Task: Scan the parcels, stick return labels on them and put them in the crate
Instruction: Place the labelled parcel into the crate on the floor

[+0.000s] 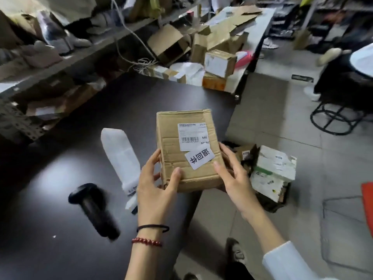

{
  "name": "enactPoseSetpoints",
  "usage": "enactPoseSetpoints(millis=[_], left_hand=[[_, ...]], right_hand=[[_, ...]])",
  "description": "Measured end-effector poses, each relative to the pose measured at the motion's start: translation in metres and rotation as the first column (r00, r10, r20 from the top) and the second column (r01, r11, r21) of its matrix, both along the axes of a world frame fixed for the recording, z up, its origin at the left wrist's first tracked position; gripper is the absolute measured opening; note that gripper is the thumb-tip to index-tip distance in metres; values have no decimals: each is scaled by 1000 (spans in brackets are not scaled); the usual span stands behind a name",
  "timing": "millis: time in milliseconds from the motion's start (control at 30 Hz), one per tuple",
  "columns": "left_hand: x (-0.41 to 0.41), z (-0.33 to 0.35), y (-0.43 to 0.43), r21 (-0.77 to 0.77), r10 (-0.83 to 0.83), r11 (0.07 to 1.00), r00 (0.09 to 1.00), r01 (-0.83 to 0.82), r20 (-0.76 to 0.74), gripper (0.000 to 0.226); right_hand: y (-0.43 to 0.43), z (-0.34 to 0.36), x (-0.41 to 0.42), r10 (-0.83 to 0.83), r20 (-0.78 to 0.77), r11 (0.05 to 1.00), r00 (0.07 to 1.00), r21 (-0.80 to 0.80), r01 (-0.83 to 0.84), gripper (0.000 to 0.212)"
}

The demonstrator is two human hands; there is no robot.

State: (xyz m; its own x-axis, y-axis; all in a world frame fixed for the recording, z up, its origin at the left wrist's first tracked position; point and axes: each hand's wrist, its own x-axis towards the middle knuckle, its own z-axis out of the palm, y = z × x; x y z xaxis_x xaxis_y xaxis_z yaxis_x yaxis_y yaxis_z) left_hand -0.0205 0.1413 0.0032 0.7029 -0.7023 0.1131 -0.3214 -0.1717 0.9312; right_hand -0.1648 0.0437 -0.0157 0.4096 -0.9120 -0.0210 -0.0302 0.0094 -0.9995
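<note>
The left hand (159, 184) holds the brown parcel (175, 158) at its near left corner. Its thumb lies on top and its fingers curl round the side. The right hand (234, 174) grips the near right corner, with the thumb on top and the fingers along the right side. So the parcel is pinched between both hands, at the edge of the dark table (70, 128).

On top of the parcel is a white shipping label (191, 134) with a bar code. At 5 o'clock from it, over its corner, a white return label (199, 159) with big black letters is stuck on tilted. The right thumb tip is just beside it.

At 3 o'clock from the parcel, down on the floor, is the dark crate (270, 205) with white and green boxes (274, 168) in it. At 9 o'clock a long white strip (121, 154) lies on the table. At 8 o'clock lies the black scanner (94, 209).
</note>
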Motion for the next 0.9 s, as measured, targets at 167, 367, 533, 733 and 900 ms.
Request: enactPoseSetpoints(millis=[167, 367, 533, 733, 900], left_hand=[[-66, -14, -105, 53, -251, 966, 968, 252, -27, 59], [-157, -38, -212, 82, -455, 884, 887, 461, -81, 61], [-206, -60, -270, 136, -560, 807, 818, 574, -128, 56], [-228, -91, -343, 185, -631, 736, 759, 651, -160, 61], [-220, -134, -412, 249, -653, 665, 711, 704, -261, 72]], right_hand=[[-70, -12, -88, -222, -28, 974, 975, 32, 223, 41], [-152, -33, -192, -405, -66, 910, 912, 60, 409, 38], [-189, -54, -244, -488, -85, 862, 869, 110, 495, 40], [-243, -87, -263, -527, -150, 819, 836, 172, 547, 40], [-303, -128, -259, -518, -262, 796, 814, 201, 571, 45]])
